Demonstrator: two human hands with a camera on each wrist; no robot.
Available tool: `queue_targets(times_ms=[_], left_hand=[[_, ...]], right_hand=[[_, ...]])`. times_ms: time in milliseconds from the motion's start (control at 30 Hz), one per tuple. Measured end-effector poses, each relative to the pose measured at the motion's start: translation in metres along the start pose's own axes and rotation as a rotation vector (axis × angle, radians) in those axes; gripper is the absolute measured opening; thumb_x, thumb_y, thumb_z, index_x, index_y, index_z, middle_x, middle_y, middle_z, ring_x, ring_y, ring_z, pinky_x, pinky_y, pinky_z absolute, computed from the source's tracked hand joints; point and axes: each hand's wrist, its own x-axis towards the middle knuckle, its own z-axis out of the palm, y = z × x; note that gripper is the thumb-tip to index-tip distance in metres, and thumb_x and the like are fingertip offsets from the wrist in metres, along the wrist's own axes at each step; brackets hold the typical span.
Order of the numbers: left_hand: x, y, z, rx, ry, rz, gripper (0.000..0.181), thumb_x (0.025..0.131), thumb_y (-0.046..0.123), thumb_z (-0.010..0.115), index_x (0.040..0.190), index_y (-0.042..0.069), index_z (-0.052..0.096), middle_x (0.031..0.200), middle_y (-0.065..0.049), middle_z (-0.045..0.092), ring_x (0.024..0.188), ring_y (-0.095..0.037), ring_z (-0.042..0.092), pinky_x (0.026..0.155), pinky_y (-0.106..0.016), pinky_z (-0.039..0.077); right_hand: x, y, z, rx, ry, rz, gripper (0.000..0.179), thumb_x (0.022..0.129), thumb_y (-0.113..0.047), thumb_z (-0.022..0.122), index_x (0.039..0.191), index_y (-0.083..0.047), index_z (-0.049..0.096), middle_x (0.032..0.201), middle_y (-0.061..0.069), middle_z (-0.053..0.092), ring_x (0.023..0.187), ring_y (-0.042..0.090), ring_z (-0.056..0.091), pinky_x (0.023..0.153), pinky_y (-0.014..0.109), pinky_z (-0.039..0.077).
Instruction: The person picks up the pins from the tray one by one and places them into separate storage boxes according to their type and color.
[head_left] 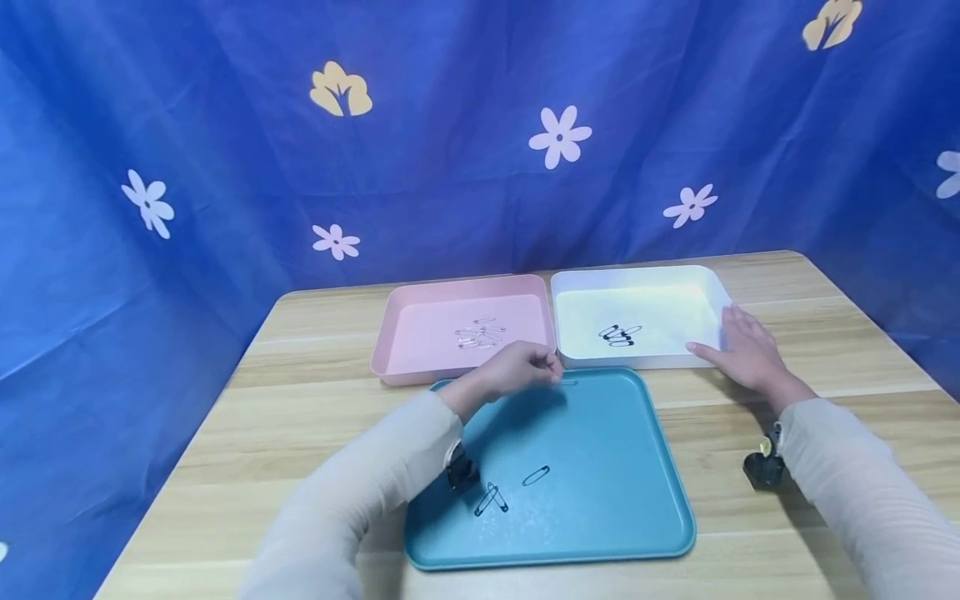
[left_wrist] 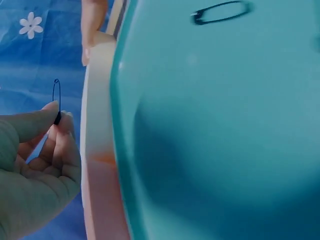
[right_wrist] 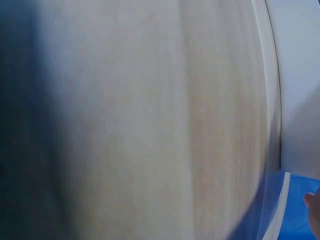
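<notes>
My left hand point(head_left: 525, 367) is above the far edge of the teal tray point(head_left: 592, 533), near the pink and white trays. Its thumb and fingertip pinch a safety pin point(left_wrist: 57, 97) by the dark clasp end, and the loop end points up in the left wrist view. My right hand point(head_left: 742, 346) rests at the right rim of the white tray point(head_left: 637, 362), thumb over the front corner and fingers along the side. On the teal tray lie two crossed black safety pins point(head_left: 491, 498) and a single dark safety pin point(head_left: 536, 476).
Several silver safety pins point(head_left: 480, 335) lie in the pink tray point(head_left: 427, 293) at the back left. Several black safety pins point(head_left: 620, 335) sit in the white tray beside it. All three trays stand on a wooden table point(head_left: 300, 417) before a blue flowered curtain point(head_left: 450, 167).
</notes>
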Motion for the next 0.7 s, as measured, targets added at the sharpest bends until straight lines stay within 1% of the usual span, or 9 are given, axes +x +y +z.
queue_targets(times_ms=[67, 200, 300, 367, 433, 567, 633, 700], left_hand=[[0.011, 0.005, 0.002, -0.014, 0.019, -0.004, 0.006, 0.08, 0.005, 0.059, 0.083, 0.002, 0.062, 0.076, -0.001, 0.059, 0.072, -0.014, 0.05, 0.066, -0.024, 0.043], [0.034, 0.016, 0.007, -0.055, 0.073, -0.043, 0.008, 0.078, 0.009, 0.062, 0.085, 0.005, 0.064, 0.074, -0.001, 0.058, 0.07, -0.023, 0.052, 0.064, -0.035, 0.045], [0.051, 0.023, 0.012, -0.081, 0.115, -0.068, 0.008, 0.078, 0.012, 0.063, 0.085, 0.008, 0.065, 0.077, 0.001, 0.059, 0.073, -0.021, 0.051, 0.065, -0.036, 0.045], [0.061, 0.026, 0.016, -0.06, 0.131, -0.072, 0.008, 0.078, 0.015, 0.063, 0.084, 0.011, 0.066, 0.079, 0.004, 0.059, 0.076, -0.015, 0.051, 0.066, -0.032, 0.044], [0.07, 0.026, 0.019, -0.007, 0.138, -0.059, 0.008, 0.079, 0.017, 0.063, 0.084, 0.012, 0.066, 0.08, 0.006, 0.06, 0.078, -0.01, 0.052, 0.068, -0.026, 0.043], [0.088, 0.026, 0.025, 0.076, 0.147, -0.025, 0.012, 0.08, 0.015, 0.061, 0.089, 0.009, 0.067, 0.079, 0.004, 0.062, 0.075, -0.009, 0.054, 0.066, -0.021, 0.043], [0.096, 0.025, 0.028, 0.092, 0.159, -0.022, 0.013, 0.081, 0.012, 0.06, 0.09, 0.006, 0.066, 0.078, 0.002, 0.062, 0.073, -0.009, 0.054, 0.063, -0.02, 0.043], [0.104, 0.023, 0.032, 0.115, 0.174, -0.031, 0.011, 0.081, 0.01, 0.059, 0.089, 0.006, 0.067, 0.078, 0.001, 0.062, 0.072, -0.009, 0.054, 0.062, -0.019, 0.042]], right_hand=[[0.0, 0.0, 0.0, -0.001, -0.001, 0.001, 0.097, 0.081, -0.058, 0.038, 0.129, 0.015, -0.004, 0.135, 0.034, -0.002, 0.123, 0.044, -0.002, 0.095, 0.057, -0.001], [-0.001, 0.001, -0.001, 0.0, -0.003, 0.005, 0.097, 0.081, -0.058, 0.037, 0.129, 0.015, -0.003, 0.135, 0.033, -0.003, 0.124, 0.044, -0.003, 0.095, 0.056, -0.001], [-0.001, 0.001, -0.001, 0.002, 0.0, 0.01, 0.097, 0.081, -0.058, 0.038, 0.129, 0.016, -0.003, 0.135, 0.033, -0.003, 0.123, 0.044, -0.003, 0.096, 0.056, -0.001], [-0.001, 0.001, -0.001, 0.004, 0.006, 0.007, 0.096, 0.082, -0.058, 0.038, 0.129, 0.016, -0.002, 0.135, 0.034, -0.003, 0.123, 0.044, -0.002, 0.096, 0.056, -0.001], [-0.001, 0.001, -0.001, 0.007, 0.012, 0.004, 0.096, 0.082, -0.057, 0.038, 0.129, 0.016, -0.002, 0.134, 0.034, -0.002, 0.124, 0.043, -0.002, 0.096, 0.055, -0.001], [0.0, 0.0, 0.001, 0.01, 0.016, 0.0, 0.096, 0.082, -0.057, 0.039, 0.129, 0.016, -0.001, 0.135, 0.033, -0.001, 0.124, 0.043, -0.001, 0.096, 0.055, -0.001], [0.001, 0.0, 0.001, 0.009, 0.014, 0.003, 0.096, 0.081, -0.057, 0.039, 0.129, 0.016, -0.001, 0.135, 0.033, -0.001, 0.124, 0.043, -0.001, 0.096, 0.055, -0.001], [0.001, 0.0, 0.001, 0.01, 0.01, 0.007, 0.096, 0.081, -0.058, 0.039, 0.13, 0.015, -0.002, 0.135, 0.033, -0.002, 0.124, 0.043, -0.002, 0.096, 0.056, -0.002]])
